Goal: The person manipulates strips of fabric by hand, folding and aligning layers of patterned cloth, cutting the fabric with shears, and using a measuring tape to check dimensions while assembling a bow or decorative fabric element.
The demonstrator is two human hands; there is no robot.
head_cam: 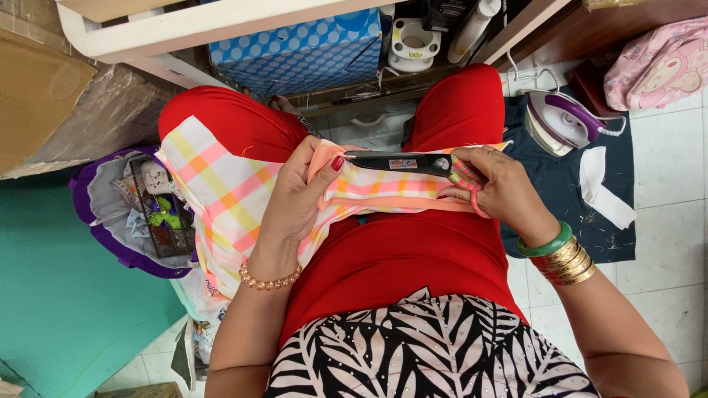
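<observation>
A checked cloth (pixel 221 184) in white, pink, yellow and orange lies across my lap, over red trousers. My left hand (pixel 299 195) pinches its folded peach edge near the middle. My right hand (pixel 501 188) grips a pair of scissors (pixel 402 163) with black blades and striped handles. The blades point left along the cloth's top edge, their tip close to my left thumb.
A purple-rimmed bag (pixel 110 221) of small items sits at my left. A white and purple iron (pixel 564 118) rests on a dark cloth (pixel 560 191) at my right, beside a white fabric scrap (pixel 601 188). A blue dotted box (pixel 295 51) stands ahead.
</observation>
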